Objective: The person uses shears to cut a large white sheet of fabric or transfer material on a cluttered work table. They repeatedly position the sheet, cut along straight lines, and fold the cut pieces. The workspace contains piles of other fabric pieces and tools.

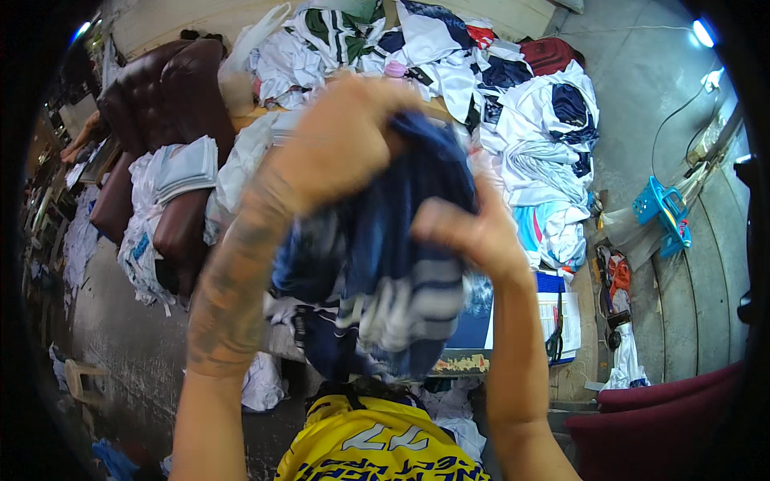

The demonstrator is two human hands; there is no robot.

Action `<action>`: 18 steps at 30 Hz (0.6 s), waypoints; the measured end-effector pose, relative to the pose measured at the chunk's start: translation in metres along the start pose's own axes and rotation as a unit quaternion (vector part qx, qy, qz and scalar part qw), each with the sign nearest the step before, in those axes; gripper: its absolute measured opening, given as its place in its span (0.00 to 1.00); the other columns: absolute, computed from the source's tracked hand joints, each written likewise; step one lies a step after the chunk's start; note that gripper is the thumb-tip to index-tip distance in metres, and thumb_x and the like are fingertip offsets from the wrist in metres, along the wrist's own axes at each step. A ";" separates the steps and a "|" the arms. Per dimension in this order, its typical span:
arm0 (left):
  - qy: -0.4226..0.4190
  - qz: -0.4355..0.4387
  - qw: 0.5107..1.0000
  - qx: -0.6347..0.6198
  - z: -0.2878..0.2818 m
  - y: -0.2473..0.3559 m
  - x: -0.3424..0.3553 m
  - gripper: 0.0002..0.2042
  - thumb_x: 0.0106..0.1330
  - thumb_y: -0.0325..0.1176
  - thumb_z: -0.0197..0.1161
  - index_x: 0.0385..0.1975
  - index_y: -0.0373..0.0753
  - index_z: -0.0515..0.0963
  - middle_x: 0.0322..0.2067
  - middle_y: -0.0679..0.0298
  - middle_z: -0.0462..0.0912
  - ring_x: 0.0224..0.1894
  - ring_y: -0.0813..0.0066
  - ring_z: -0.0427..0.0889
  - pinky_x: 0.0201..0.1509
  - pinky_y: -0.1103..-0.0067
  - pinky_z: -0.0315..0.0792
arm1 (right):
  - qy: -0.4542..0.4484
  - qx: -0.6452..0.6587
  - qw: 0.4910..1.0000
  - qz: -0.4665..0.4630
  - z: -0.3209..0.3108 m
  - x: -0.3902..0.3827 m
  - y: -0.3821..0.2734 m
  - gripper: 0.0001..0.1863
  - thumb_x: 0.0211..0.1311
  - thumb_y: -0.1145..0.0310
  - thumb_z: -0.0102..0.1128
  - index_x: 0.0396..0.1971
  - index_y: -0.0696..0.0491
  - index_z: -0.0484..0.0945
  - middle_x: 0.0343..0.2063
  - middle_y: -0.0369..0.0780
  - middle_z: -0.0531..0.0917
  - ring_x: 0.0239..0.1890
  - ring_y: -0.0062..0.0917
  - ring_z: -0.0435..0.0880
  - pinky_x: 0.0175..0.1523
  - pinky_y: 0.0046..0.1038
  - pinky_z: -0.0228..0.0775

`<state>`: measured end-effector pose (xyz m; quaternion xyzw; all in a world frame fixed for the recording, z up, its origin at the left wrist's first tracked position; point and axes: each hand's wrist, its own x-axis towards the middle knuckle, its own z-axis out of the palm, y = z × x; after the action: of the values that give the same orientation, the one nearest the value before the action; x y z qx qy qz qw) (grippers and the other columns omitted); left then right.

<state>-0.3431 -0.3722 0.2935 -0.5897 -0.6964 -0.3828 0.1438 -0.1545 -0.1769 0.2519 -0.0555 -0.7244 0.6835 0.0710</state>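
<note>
In the head view I hold up a navy garment with white stripes (pixel 385 240), blurred by motion, over the table. My left hand (pixel 349 136) is raised high with its fingers curled on the garment's top edge. My right hand (pixel 465 224) grips the garment's right side, its thumb in front and its other fingers mostly hidden behind it. To the right of the garment lie a blue board (pixel 481 317), a white paper sheet (pixel 568 321) and black scissors (pixel 553 345).
Piles of white and navy clothing (pixel 537 160) cover the table. A brown leather armchair (pixel 160 88) with folded cloth (pixel 184 172) stands left, a turquoise plastic basket (pixel 662 216) is at right, and a maroon seat (pixel 658 425) sits lower right. A wooden stool (pixel 84 377) is lower left.
</note>
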 end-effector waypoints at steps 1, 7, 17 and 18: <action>0.098 0.044 0.992 0.068 -0.034 -0.016 0.006 0.26 0.55 0.26 0.73 0.57 0.47 0.85 0.52 0.51 0.89 0.53 0.53 0.87 0.64 0.68 0.76 | -0.109 -0.203 0.973 0.025 0.022 -0.012 0.013 0.28 0.59 0.60 0.82 0.53 0.57 0.80 0.43 0.46 0.88 0.50 0.34 0.86 0.58 0.38 0.78; 0.279 -0.237 0.928 0.074 -0.147 -0.173 -0.033 0.36 0.70 0.54 0.69 0.68 0.32 0.76 0.62 0.49 0.84 0.64 0.61 0.83 0.71 0.69 0.71 | -0.004 -0.475 0.864 0.166 -0.095 -0.066 0.061 0.22 0.63 0.53 0.76 0.51 0.50 0.87 0.29 0.49 0.90 0.31 0.41 0.91 0.43 0.43 0.82; 0.327 -0.255 0.868 -0.274 -0.098 -0.250 -0.123 0.24 0.78 0.35 0.65 0.70 0.35 0.74 0.62 0.60 0.83 0.63 0.79 0.79 0.67 0.77 0.71 | 0.525 -0.687 0.443 -0.236 -0.273 -0.051 0.067 0.22 0.58 0.66 0.75 0.50 0.61 0.82 0.41 0.53 0.84 0.48 0.53 0.83 0.55 0.49 0.71; 0.300 -0.249 0.889 -0.238 -0.085 -0.244 -0.166 0.24 0.77 0.34 0.65 0.70 0.34 0.74 0.63 0.60 0.83 0.64 0.77 0.79 0.69 0.74 0.71 | 0.457 -0.687 0.536 -0.179 -0.261 -0.068 0.103 0.22 0.57 0.66 0.74 0.49 0.62 0.81 0.44 0.53 0.82 0.52 0.53 0.80 0.60 0.52 0.67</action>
<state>-0.5480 -0.5529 0.1535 -0.2701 -0.6319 -0.7194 0.1011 -0.0432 0.0732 0.1621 -0.2611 -0.8351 -0.1692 0.4536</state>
